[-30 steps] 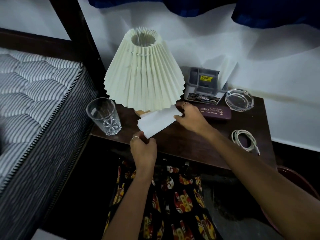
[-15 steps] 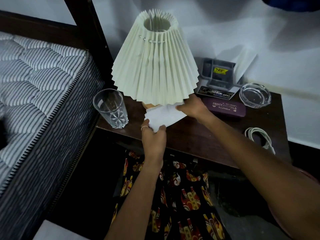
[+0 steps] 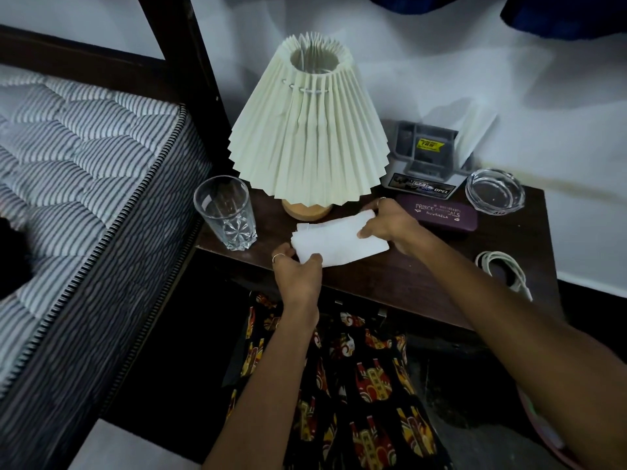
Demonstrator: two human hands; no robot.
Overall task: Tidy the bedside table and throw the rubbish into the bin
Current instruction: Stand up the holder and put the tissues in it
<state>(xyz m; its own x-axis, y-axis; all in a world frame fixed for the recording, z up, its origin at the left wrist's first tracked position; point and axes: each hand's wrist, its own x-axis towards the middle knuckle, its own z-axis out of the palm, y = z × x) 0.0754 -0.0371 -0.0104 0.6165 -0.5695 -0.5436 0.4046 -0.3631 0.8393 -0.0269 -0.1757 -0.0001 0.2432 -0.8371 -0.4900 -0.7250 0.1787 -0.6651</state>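
Both hands grip a folded white paper tissue [image 3: 339, 240] lying on the dark wooden surface [image 3: 407, 276]. The left hand [image 3: 298, 276] pinches its near-left corner between thumb and fingers; the right hand [image 3: 386, 223] closes on its far-right edge. A clear cut-glass tumbler [image 3: 225, 212] stands left of the left hand, and a purple spectacle case [image 3: 441, 215] lies just right of the right hand.

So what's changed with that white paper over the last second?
Both hands kept their grip: the left hand on the near corner, the right hand on the far edge. The white paper now looks flatter and shows more in front of the lamp. The glass, purple case and ashtray stayed put.
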